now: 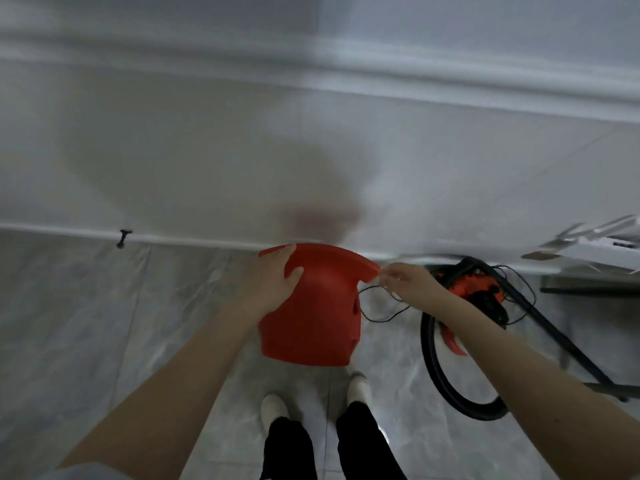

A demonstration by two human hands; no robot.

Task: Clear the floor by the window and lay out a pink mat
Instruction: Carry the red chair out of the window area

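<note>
A: Floor [86, 323] by the wall: grey tile, not yet cleared. Red stool [311, 306] is off the tiles, held in front of the person above their shoes [358, 389], close to the skirting. No pink mat in view.

B: Hands?

A: Left hand [273, 285] grips the stool's upper left rim, thumb on the near face, fingers curled over the edge. Right hand [401, 280] is at the upper right corner of the stool, fingertips just touching or just short of it; blur stops me telling which. Its fingers look pinched near a thin black cable [381, 311], but I cannot tell whether it holds anything.

B: The relation that matters?

A: Stool lies between the two hands, its long axis running from the wall back toward the person. Left hand carries it alone, so far as I can see. Right hand is the nearer one to the vacuum [481, 299], which sits on the floor just right of the stool, hose [433, 368] looping toward the person.

B: Risk?

A: Judgement only: the cable loops beside the stool's right side and could snag if the stool swings right. Moving it left looks safer.

B: Containers?

A: None seen. White flat pieces [588, 247] lie at far right, too blurred to name.

B: Progress?

A: Early. Vacuum and clutter remain; mat not laid.
</note>
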